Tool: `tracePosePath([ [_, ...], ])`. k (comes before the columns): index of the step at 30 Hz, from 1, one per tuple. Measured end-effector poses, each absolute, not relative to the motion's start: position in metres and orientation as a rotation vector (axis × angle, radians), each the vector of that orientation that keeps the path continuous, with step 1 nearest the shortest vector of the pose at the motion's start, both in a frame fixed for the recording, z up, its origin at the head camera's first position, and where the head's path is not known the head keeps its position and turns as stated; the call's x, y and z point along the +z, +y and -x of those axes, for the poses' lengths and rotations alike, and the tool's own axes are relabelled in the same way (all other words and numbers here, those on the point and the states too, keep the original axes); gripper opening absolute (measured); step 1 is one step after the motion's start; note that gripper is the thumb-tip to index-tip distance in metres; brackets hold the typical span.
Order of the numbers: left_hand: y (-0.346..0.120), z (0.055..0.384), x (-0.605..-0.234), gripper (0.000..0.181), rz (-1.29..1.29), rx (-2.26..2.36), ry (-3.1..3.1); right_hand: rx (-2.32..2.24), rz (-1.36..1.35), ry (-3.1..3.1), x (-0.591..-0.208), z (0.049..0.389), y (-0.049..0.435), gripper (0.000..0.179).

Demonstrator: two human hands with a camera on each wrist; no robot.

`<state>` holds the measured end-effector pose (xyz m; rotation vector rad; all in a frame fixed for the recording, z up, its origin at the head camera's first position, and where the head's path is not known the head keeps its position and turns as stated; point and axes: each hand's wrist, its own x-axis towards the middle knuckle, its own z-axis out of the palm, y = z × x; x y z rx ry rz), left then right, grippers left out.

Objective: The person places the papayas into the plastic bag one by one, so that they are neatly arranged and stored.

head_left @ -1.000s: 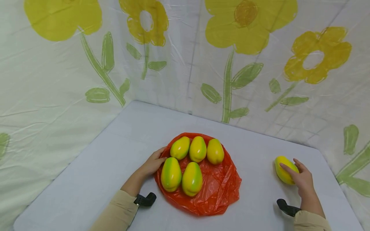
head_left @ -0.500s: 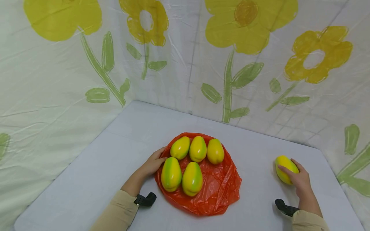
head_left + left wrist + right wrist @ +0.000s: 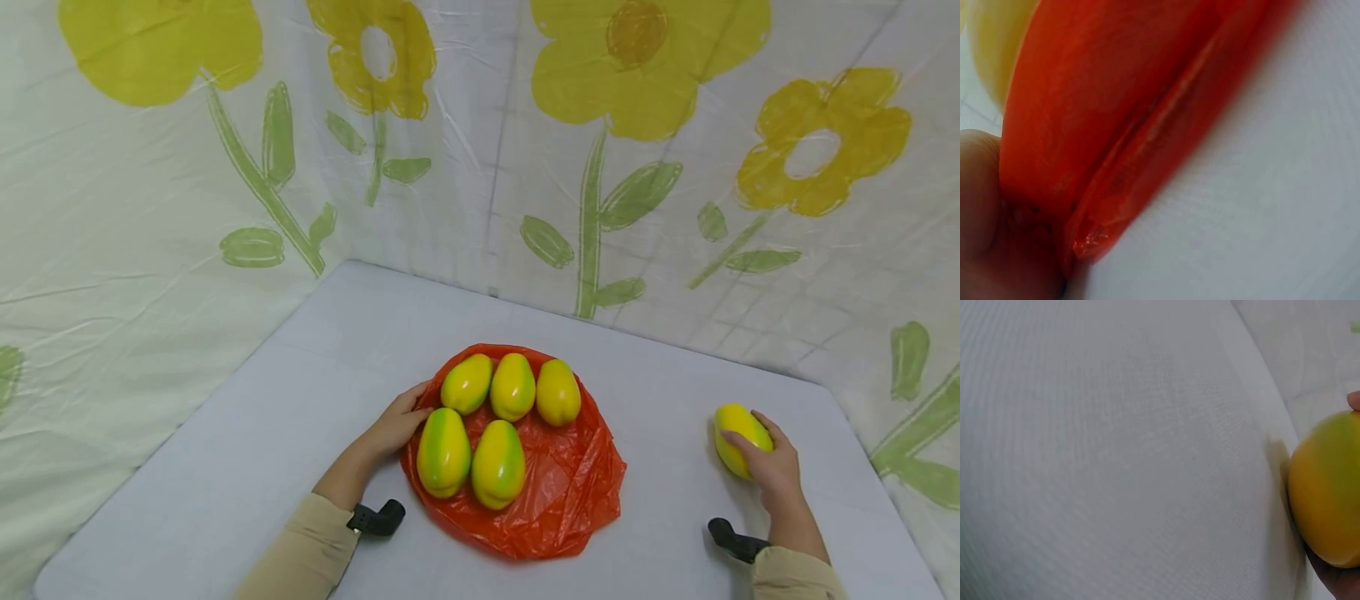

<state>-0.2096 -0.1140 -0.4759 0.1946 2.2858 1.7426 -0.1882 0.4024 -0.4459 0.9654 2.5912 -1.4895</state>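
Observation:
A red plastic bag (image 3: 562, 492) lies spread on the table, with several glossy yellow-green papayas (image 3: 498, 464) in it, three along the back and the others in front. My left hand (image 3: 396, 423) holds the bag's left edge. In the left wrist view the thumb (image 3: 979, 194) lies against the folded red plastic (image 3: 1104, 112). To the right, apart from the bag, my right hand (image 3: 776, 462) grips a single papaya (image 3: 738, 425), thumb on the near side and fingers round the far side. The right wrist view shows this papaya (image 3: 1329, 494) close against the tabletop.
The white table (image 3: 300, 433) carries the bag and the papayas. Behind it and at both sides hangs a pale curtain (image 3: 480, 167) printed with yellow flowers. Black straps with small cameras sit on both wrists.
My right hand has shifted slightly left and closed further round the lone papaya, which has barely moved. The left hand and the bag stay in place.

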Motion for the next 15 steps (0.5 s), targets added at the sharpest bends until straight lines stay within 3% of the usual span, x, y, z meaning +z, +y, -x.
tracePosePath([
  [15,-0.1153,0.2102,-0.4772,0.05,-0.211,1.739,2.287,-1.489,-1.004,2.641,-0.4437,0.1877,0.3955,0.084],
])
